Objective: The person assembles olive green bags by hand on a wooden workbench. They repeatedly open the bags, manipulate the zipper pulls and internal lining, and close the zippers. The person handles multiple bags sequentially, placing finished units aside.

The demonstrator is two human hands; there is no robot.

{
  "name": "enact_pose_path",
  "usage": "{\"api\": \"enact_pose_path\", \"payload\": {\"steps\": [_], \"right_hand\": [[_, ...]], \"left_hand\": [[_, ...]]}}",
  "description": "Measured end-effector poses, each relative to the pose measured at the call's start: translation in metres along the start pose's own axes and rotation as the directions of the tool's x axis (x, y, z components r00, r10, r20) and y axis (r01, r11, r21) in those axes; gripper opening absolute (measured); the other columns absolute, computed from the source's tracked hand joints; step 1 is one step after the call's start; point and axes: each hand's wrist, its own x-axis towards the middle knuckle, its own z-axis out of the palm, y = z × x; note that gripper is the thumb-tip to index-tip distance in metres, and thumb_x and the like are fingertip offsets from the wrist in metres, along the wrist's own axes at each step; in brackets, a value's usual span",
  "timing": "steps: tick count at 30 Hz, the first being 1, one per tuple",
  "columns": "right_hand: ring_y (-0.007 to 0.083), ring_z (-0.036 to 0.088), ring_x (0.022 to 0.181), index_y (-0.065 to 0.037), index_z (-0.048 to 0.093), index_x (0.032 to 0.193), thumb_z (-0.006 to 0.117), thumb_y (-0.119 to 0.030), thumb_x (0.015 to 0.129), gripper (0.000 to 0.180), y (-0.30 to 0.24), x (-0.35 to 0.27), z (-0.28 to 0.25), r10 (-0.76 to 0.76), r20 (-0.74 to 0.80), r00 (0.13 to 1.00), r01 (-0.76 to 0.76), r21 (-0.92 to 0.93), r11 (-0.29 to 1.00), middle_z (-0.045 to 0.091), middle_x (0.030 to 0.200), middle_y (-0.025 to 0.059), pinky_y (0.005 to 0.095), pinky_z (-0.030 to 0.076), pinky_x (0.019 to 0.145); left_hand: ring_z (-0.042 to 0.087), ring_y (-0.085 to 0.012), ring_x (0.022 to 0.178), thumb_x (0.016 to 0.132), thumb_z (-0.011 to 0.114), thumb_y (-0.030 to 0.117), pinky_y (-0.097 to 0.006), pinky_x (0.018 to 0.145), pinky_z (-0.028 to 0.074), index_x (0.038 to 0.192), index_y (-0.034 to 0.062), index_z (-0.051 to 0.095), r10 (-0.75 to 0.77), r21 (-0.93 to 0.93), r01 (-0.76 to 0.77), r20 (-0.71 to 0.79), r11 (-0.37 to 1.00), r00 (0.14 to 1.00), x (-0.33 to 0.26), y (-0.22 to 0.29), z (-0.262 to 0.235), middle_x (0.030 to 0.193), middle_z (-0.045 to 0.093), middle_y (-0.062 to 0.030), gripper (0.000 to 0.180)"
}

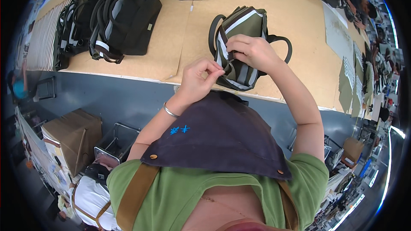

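Observation:
An olive-green handbag [250,23] stands on the table in front of me, its mouth turned up and lined with white strips and dark trim. Its two dark loop handles stick out to the left and right. My left hand [199,79] is closed in a pinch at the near left edge of the mouth. Thumb and fingers of my right hand [256,53] are closed on dark trim across the bag's opening, a little farther away. Both hands hide parts of the rim, and the exact bit between the left fingertips is too small to make out.
Several finished-looking black handbags [132,23] stand at the table's left. The tan tabletop [299,25] ends just before my apron. Flat grey and olive pieces [349,81] lie at the right. Behind me are a brown box [75,137] and a person in white [92,201].

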Motion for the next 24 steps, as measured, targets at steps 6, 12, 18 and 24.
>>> {"api": "enact_pose_path", "payload": {"steps": [6,12,18,24], "right_hand": [[0.0211,0.065,0.081,-0.013,0.065,0.093,0.074,-0.011,0.073,0.022,-0.002,0.0,0.001,-0.009,0.046,0.999,0.009,0.003,1.0,0.061,0.104,-0.0018,0.0345,0.054,0.065],[0.0213,0.064,0.083,-0.013,0.064,0.09,0.075,-0.015,0.072,0.022,-0.006,0.011,0.004,-0.107,0.072,0.992,0.11,-0.039,0.993,0.06,0.102,-0.0018,0.0369,0.052,0.068],[0.0266,0.063,0.081,-0.009,0.058,0.091,0.068,-0.011,0.08,0.015,0.002,0.017,0.006,0.006,0.333,0.943,-0.017,0.03,0.999,0.063,0.086,0.005,0.0394,0.049,0.067],[0.0226,0.066,0.067,-0.003,0.048,0.095,0.059,-0.009,0.092,0.013,-0.008,0.023,-0.03,0.234,0.325,0.916,-0.34,0.322,0.883,0.063,0.073,0.0113,0.0342,0.049,0.061]], "left_hand": [[0.064,-0.0097,0.068,0.085,0.072,0.003,-0.023,0.064,0.051,0.08,0.0,0.063,-0.167,-0.073,0.183,0.182,0.98,0.969,-0.027,0.008,0.018,0.076,0.068,-0.0058,0.011],[0.065,-0.0136,0.074,0.083,0.075,0.014,-0.028,0.066,0.051,0.087,0.0042,0.065,-0.239,0.125,0.215,0.226,0.969,0.944,-0.03,0.02,0.018,0.084,0.069,-0.0036,0.015],[0.059,-0.0211,0.084,0.071,0.077,0.018,-0.035,0.071,0.046,0.088,0.0107,0.068,0.151,0.556,-0.296,0.293,0.776,0.944,-0.02,0.004,0.035,0.09,0.067,-0.0002,0.02],[0.055,-0.0239,0.083,0.068,0.079,0.012,-0.036,0.075,0.044,0.085,0.0107,0.068,0.168,0.62,-0.216,0.136,0.755,0.976,-0.002,0.004,-0.007,0.085,0.067,-0.0012,0.02]]}}
